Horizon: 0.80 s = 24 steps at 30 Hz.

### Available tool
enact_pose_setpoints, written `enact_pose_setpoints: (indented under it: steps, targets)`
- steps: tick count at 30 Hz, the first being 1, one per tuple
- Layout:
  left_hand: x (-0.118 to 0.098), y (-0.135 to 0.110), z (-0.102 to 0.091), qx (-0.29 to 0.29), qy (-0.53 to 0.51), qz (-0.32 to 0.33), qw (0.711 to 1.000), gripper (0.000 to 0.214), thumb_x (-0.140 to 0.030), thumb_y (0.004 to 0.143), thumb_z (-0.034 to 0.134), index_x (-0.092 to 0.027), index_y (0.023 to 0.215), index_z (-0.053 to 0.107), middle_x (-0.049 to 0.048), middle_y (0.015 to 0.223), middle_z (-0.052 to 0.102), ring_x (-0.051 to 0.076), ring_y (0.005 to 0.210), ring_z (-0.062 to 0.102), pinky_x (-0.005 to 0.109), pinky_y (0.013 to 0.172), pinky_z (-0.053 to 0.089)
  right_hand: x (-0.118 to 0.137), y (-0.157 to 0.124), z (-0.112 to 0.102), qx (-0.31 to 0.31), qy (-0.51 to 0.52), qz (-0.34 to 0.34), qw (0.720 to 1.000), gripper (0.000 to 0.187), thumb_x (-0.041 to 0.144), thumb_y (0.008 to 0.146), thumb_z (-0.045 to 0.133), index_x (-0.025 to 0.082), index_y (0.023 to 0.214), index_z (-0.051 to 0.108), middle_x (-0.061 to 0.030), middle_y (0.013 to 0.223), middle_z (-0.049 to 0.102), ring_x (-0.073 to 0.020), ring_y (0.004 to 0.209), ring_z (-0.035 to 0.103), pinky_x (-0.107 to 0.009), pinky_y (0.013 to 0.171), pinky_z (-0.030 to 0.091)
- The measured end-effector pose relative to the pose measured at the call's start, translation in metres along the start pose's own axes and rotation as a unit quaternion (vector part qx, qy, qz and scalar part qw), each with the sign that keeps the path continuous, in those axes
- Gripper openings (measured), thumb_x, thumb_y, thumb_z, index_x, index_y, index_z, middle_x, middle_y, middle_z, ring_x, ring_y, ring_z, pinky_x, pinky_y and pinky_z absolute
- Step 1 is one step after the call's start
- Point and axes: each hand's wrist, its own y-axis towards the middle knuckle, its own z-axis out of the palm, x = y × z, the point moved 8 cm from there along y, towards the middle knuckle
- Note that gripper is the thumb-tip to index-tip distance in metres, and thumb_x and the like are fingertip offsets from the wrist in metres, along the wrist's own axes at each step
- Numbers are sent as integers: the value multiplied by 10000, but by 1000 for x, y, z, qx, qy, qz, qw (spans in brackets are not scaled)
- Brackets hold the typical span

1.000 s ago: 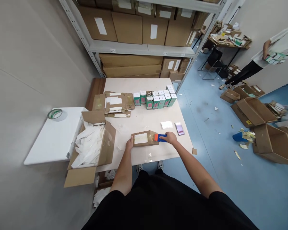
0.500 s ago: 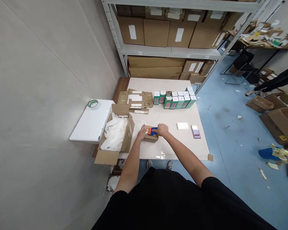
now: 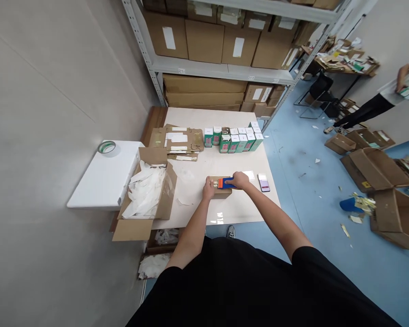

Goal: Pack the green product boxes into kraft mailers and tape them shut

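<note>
A small cardboard box [image 3: 222, 195] lies near the front of the table, under both hands. My left hand [image 3: 209, 187] grips its left end, fingers closed against the carton. My right hand [image 3: 240, 180] is wrapped round a blue-and-orange tape dispenser [image 3: 225, 183], whose orange end points left over the box top. Shiny tape shows between that end and my left hand. To the right of my right hand lie a white card-like item [image 3: 248, 175], partly covered by the hand, and a phone [image 3: 263, 182] with a lit screen.
Green-and-white boxes [image 3: 238, 141] and flattened cardboard [image 3: 179, 141] sit toward the back. An open carton of white paper [image 3: 146, 190] stands left, beside a white surface with a tape roll [image 3: 107, 146]. Shelving [image 3: 221, 68] rises behind; a person [image 3: 391, 93] stands at far right.
The view has swung right, and more of the person at far right shows. Both hands, the tape dispenser and the box have shifted right along the table, closer to the white item.
</note>
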Motion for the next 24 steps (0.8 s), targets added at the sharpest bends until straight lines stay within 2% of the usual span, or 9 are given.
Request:
enact_pose_setpoints:
  steps: [5, 8, 11, 16, 18, 20, 22, 24]
  targets:
    - [4, 3, 2, 10, 16, -13, 1000, 638, -540, 1064, 291, -241, 1628, 310, 113, 1521, 570, 294, 1372, 561, 413, 1127, 434, -81, -9, 3, -6, 12, 58, 998, 604, 714, 786, 731, 143, 980, 767, -173, 999, 760, -274, 901, 721, -275, 669, 471]
    - [6, 4, 0, 20, 20, -16, 999, 646, -558, 1059, 301, -256, 1630, 303, 109, 1512, 579, 294, 1364, 567, 426, 1127, 435, -113, -10, 5, -5, 23, 69, 997, 599, 718, 789, 721, 140, 939, 764, -170, 981, 759, -264, 860, 715, -277, 654, 459]
    - [6, 3, -1, 25, 22, -11, 999, 665, -571, 1053, 323, -246, 1632, 299, 118, 1529, 560, 294, 1385, 550, 426, 1147, 417, -119, -4, 10, -9, 27, 60, 998, 597, 716, 780, 732, 139, 928, 761, -169, 961, 759, -271, 850, 719, -286, 652, 456]
    - [8, -2, -2, 19, 22, 1, 1000, 655, -564, 1054, 330, -248, 1627, 312, 122, 1543, 544, 292, 1392, 546, 430, 1150, 415, -97, 5, 37, -25, 23, 65, 997, 554, 640, 784, 781, 126, 991, 754, -203, 965, 762, -306, 900, 736, -308, 703, 475]
    - [11, -4, -5, 6, 24, 1, 1000, 653, -569, 1051, 334, -254, 1623, 322, 119, 1540, 548, 292, 1394, 545, 435, 1149, 418, -91, 3, 57, -38, 14, 61, 997, 455, 540, 831, 780, 120, 1004, 750, -226, 1019, 759, -323, 986, 731, -320, 761, 483]
    - [13, -5, -6, -1, 26, -2, 1000, 650, -571, 1051, 329, -259, 1622, 325, 120, 1521, 568, 295, 1384, 555, 442, 1143, 427, -97, -4, 84, -38, 22, 74, 996, 408, 492, 890, 732, 120, 1058, 738, -229, 1062, 755, -314, 1031, 727, -325, 802, 484]
    - [15, -5, -6, 2, 32, -6, 999, 661, -583, 1047, 323, -262, 1624, 319, 120, 1506, 583, 298, 1365, 573, 446, 1135, 439, -116, -13, 113, -35, 61, 121, 990, 486, 567, 971, 586, 122, 1116, 717, -224, 1071, 752, -304, 1012, 731, -332, 796, 492]
    - [15, -4, -6, 1, 37, -12, 999, 663, -591, 1046, 307, -272, 1627, 311, 112, 1510, 581, 300, 1359, 579, 451, 1131, 445, -136, -19, 135, -61, 86, 147, 984, 508, 560, 1017, 486, 127, 1198, 681, -207, 1082, 752, -301, 1033, 722, -347, 840, 491]
